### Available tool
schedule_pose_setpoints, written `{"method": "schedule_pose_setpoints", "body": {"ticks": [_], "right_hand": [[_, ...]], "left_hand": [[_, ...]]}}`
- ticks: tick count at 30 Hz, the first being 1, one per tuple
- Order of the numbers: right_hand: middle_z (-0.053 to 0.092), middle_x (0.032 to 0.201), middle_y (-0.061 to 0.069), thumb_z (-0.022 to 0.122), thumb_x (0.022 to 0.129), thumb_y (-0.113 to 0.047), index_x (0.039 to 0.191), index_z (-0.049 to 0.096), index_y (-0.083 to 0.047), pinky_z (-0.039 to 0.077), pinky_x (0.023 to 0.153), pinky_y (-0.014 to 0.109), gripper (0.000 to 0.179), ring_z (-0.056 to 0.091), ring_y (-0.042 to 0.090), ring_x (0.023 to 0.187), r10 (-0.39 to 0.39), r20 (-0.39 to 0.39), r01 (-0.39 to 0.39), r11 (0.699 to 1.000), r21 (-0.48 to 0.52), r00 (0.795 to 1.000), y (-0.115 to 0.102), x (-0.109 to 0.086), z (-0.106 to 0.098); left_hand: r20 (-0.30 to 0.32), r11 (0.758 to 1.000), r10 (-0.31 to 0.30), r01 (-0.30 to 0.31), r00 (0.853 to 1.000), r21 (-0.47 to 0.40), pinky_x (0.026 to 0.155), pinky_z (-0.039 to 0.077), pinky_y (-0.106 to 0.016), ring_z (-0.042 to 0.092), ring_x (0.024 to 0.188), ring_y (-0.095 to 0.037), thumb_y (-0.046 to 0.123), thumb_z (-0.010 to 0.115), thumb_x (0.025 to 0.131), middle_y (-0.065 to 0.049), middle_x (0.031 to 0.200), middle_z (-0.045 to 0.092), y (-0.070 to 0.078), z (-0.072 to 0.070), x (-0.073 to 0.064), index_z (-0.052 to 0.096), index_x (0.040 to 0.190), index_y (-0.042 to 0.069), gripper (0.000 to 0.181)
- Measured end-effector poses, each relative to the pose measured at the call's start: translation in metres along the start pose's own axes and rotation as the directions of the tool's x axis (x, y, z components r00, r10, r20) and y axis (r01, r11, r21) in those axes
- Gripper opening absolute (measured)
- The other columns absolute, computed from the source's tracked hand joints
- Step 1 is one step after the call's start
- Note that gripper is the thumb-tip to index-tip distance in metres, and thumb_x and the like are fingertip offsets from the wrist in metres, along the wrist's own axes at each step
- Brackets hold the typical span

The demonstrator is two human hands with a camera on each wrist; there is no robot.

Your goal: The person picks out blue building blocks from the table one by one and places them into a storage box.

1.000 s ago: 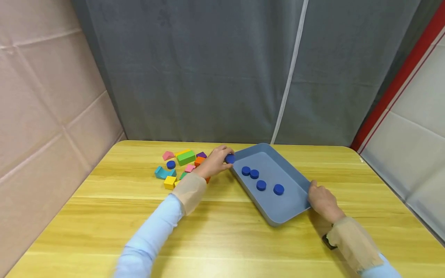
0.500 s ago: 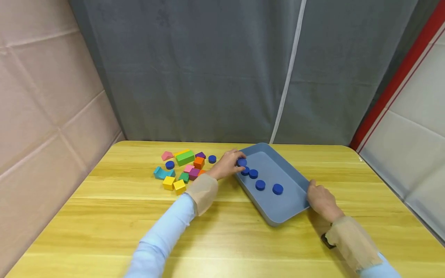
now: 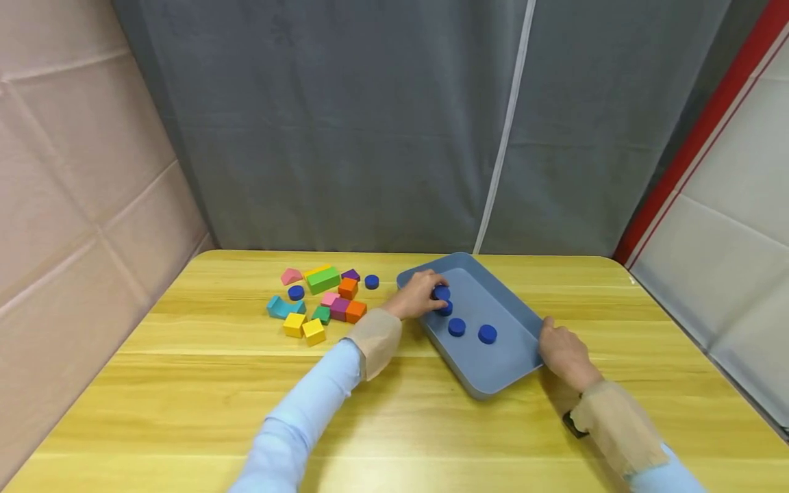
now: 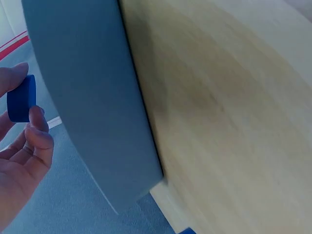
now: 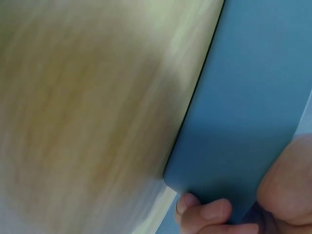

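Observation:
My left hand [image 3: 419,294] reaches over the left wall of a grey-blue tray [image 3: 511,366] and pinches a blue disc [image 4: 22,99] between thumb and fingers. In the head view that disc hangs over the tray, overlapping another blue disc [image 3: 446,309]. Two more blue discs [image 3: 487,334] lie on the tray floor, nearer the front. With thumb and curled fingers, my right hand [image 3: 566,356] grips the tray's right corner; the right wrist view shows fingertips [image 5: 214,210] against the outer wall.
Left of the tray lies a group of coloured blocks, among them a green block [image 3: 323,279], a turquoise arch [image 3: 285,307] and a yellow cube [image 3: 314,332]. Two blue discs [image 3: 372,281] lie around them. A grey curtain [image 3: 345,137] hangs behind the wooden table [image 3: 394,438].
My left hand has carried the blue disc rightward, from outside the tray's left rim to over its inside. The right hand keeps its grip on the corner. The head view has shifted slightly.

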State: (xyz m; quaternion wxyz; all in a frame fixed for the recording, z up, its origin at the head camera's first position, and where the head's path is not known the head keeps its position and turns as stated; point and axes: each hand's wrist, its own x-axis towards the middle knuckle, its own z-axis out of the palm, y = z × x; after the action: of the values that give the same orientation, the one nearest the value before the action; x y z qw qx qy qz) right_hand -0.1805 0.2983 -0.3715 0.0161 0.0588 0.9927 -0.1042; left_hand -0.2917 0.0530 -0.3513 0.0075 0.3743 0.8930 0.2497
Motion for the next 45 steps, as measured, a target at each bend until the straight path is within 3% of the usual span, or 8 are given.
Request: {"method": "schedule_pose_setpoints", "body": {"ticks": [6,12,21,29,40,45], "right_hand": [[0.052,0.076,0.033,0.027,0.085,0.006,0.097,0.037,0.015,0.044,0.049,0.046,0.018,0.055,0.044,0.067,0.001,-0.001,-0.001,1.000,-0.002,1.000,0.001,0.000,0.000],[0.052,0.074,0.032,0.026,0.085,0.006,0.098,0.038,0.016,0.043,0.047,0.043,0.019,0.055,0.040,0.064,-0.017,-0.010,0.017,1.000,0.003,1.000,0.000,0.000,0.001],[0.053,0.077,0.033,0.026,0.087,0.006,0.097,0.038,0.016,0.045,0.049,0.046,0.019,0.055,0.044,0.068,0.003,-0.013,-0.003,1.000,-0.011,1.000,-0.001,0.000,0.000],[0.053,0.079,0.035,0.027,0.086,0.006,0.104,0.036,0.019,0.045,0.050,0.046,0.024,0.055,0.045,0.068,-0.005,-0.015,0.005,1.000,-0.014,1.000,-0.001,0.000,0.001],[0.053,0.076,0.034,0.027,0.086,0.007,0.102,0.037,0.019,0.045,0.049,0.046,0.022,0.056,0.044,0.066,-0.017,-0.030,0.017,1.000,-0.021,0.999,-0.003,-0.001,0.002],[0.053,0.075,0.032,0.028,0.086,0.007,0.101,0.038,0.018,0.045,0.049,0.045,0.021,0.056,0.043,0.065,-0.019,-0.032,0.018,0.999,-0.028,0.999,-0.003,-0.001,0.001]], "left_hand": [[0.040,1.000,-0.007,0.007,0.999,0.005,0.089,0.040,-0.031,0.048,0.099,-0.022,0.016,0.063,0.083,-0.012,0.108,0.056,0.005,0.007,0.010,0.057,0.112,0.000,0.034],[0.047,1.000,0.021,-0.022,0.999,0.013,0.089,0.041,-0.029,0.051,0.101,-0.022,0.015,0.064,0.082,-0.012,0.109,0.058,0.011,0.013,0.018,0.058,0.111,-0.001,0.034],[0.049,0.998,0.030,-0.032,0.998,0.045,0.087,0.042,-0.024,0.052,0.101,-0.019,0.016,0.063,0.082,-0.011,0.110,0.059,0.023,0.019,0.028,0.058,0.112,0.001,0.034],[0.045,0.997,-0.007,0.004,0.999,0.076,0.090,0.040,-0.023,0.051,0.106,-0.019,0.017,0.060,0.084,-0.011,0.113,0.057,0.033,0.021,0.038,0.054,0.118,0.002,0.037],[0.008,0.994,-0.014,0.013,1.000,0.107,0.073,0.043,-0.020,0.055,0.086,-0.015,0.013,0.059,0.084,-0.010,0.104,0.061,0.042,0.023,0.050,0.056,0.115,0.001,0.033],[0.022,0.991,-0.037,0.034,0.999,0.131,0.075,0.044,-0.019,0.056,0.090,-0.015,0.014,0.060,0.084,-0.009,0.106,0.061,0.042,0.027,0.054,0.058,0.113,0.002,0.032]]}}
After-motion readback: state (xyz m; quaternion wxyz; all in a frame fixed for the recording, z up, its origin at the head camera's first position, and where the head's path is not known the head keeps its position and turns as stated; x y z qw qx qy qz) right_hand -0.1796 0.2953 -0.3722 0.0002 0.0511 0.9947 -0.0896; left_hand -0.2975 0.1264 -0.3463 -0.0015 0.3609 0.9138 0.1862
